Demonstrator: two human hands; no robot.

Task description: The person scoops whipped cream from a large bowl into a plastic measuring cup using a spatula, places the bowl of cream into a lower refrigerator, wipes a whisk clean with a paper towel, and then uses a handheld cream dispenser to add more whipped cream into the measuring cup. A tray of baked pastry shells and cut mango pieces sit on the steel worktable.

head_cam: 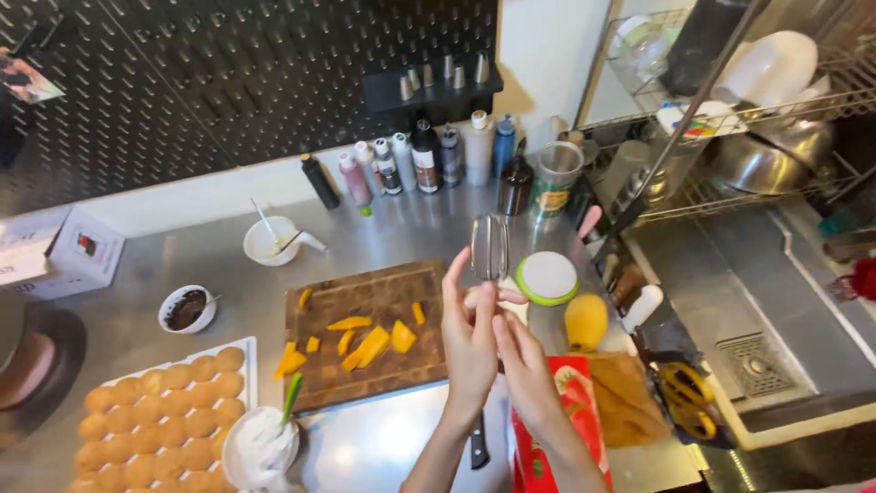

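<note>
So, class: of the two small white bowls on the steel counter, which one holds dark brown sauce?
The small white bowl with dark brown sauce left of the wooden board; the other white bowl, farther back, looks pale inside.

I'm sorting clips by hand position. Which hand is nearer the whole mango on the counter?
Right. The right hand is just left of the whole mango, close but apart. The left hand sits farther left, beyond the right hand, next to the wooden cutting board.

We have one view, worn on the head: we look steeply down from close above the steel tabletop (pixel 383 447), facing the black pegboard wall (pixel 228 82).
</note>
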